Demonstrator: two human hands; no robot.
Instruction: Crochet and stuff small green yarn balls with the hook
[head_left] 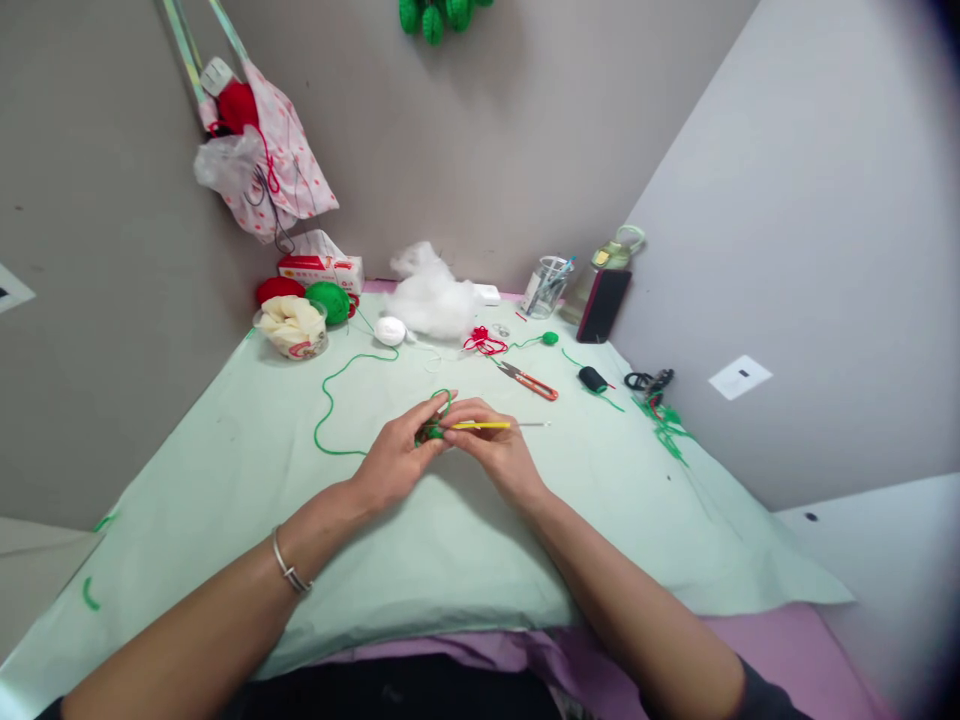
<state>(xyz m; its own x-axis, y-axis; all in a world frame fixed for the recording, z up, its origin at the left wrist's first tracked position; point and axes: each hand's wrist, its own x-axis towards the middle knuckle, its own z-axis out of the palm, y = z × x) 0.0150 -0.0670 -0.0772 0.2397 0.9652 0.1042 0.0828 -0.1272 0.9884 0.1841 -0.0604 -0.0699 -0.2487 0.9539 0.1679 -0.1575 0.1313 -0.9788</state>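
My left hand (401, 445) pinches a small piece of green crochet work (433, 431), mostly hidden by the fingers. Green yarn (328, 400) loops over a left finger and trails left across the cloth, then up toward a green yarn ball (328, 302). Between the fingers of my right hand (491, 445) is a crochet hook (484, 425) with a yellow grip; its thin metal shaft points right. Both hands meet near the middle of the table, fingertips touching around the green work. Where the hook's left end goes cannot be seen.
Orange-handled snips (529, 380), red yarn (486, 341) and white stuffing (431, 295) lie beyond my hands. A white ball (390, 331) and a plastic tub (292, 328) sit left. Rightward are a black thread bundle (592, 379), a glass cup (546, 288), a propped phone (604, 305) and green scraps (664, 425).
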